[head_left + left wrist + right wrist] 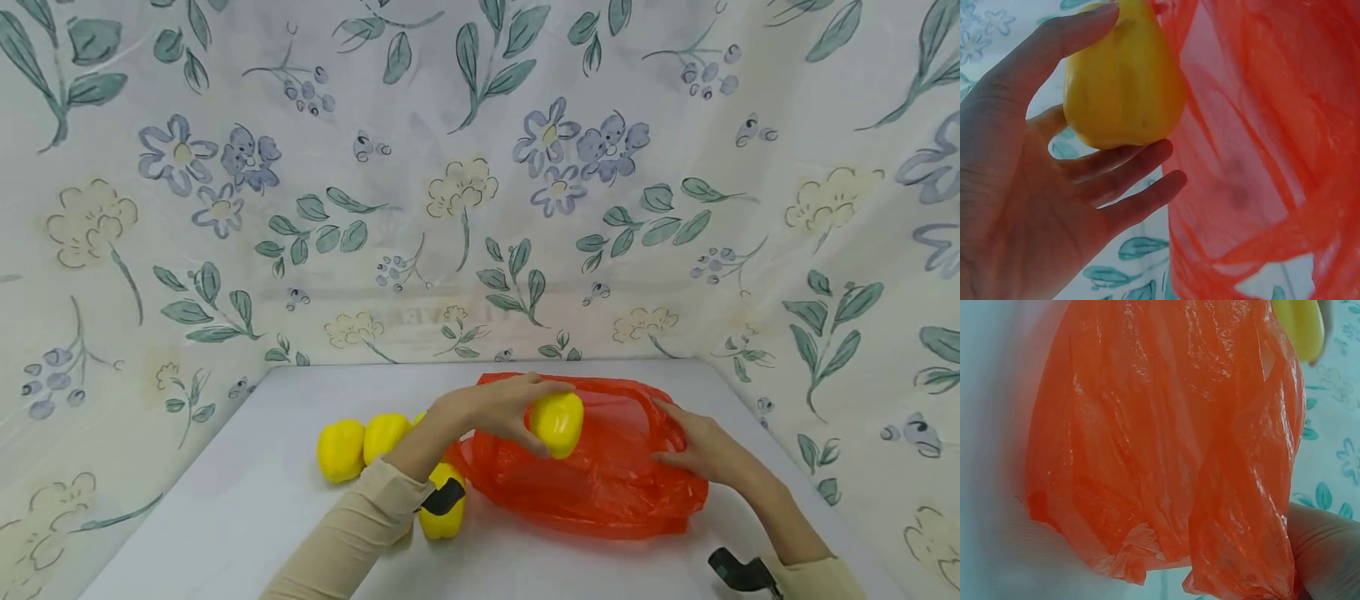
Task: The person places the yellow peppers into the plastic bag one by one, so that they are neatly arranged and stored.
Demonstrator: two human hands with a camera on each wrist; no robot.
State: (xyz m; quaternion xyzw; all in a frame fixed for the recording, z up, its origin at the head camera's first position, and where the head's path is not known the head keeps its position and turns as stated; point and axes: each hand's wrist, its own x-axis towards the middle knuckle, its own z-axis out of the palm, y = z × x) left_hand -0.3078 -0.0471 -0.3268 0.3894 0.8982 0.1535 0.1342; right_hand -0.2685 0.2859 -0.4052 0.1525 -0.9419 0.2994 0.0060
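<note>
My left hand (pixel 491 408) grips a yellow bell pepper (pixel 557 425) between thumb and fingers, in front of a red plastic bag (pixel 592 500). In the left wrist view the thumb lies over the pepper (pixel 1125 81), while the lower fingers stand partly spread beneath it. At the bag's right side, my right hand (pixel 697 446) holds the thin plastic between thumb and fingers. The right wrist view shows crumpled bag (pixel 1147 437) and part of that hand (pixel 1325 550); its fingers are mostly hidden behind the plastic.
Several more yellow peppers (pixel 341 452) sit on the white table (pixel 217 500) left of the bag, partly covered by the left forearm. A flower-printed cloth (pixel 420 250) rises behind the table and along both sides.
</note>
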